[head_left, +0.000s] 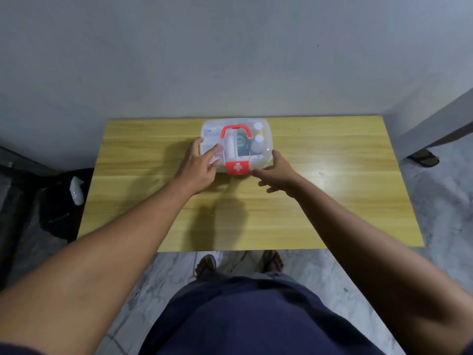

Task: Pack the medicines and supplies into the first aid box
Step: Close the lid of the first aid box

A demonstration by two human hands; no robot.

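Observation:
A clear plastic first aid box (263,139) with a red handle and a red latch bearing a white cross (237,167) stands at the far middle of the wooden table (332,201). Its lid is down, and small white bottles, a green pack and white packets show through it. My left hand (199,167) rests on the box's left front corner, fingers stretched over the lid and thumb at the side. My right hand (277,172) touches the right front corner, thumb up along the side and fingers loosely spread near the latch.
The table's far edge runs along a grey wall. A black bag (58,208) with a white object on it sits on the floor at the left. A dark sandal (423,158) lies on the marble floor at the right. My feet stand by the table's near edge.

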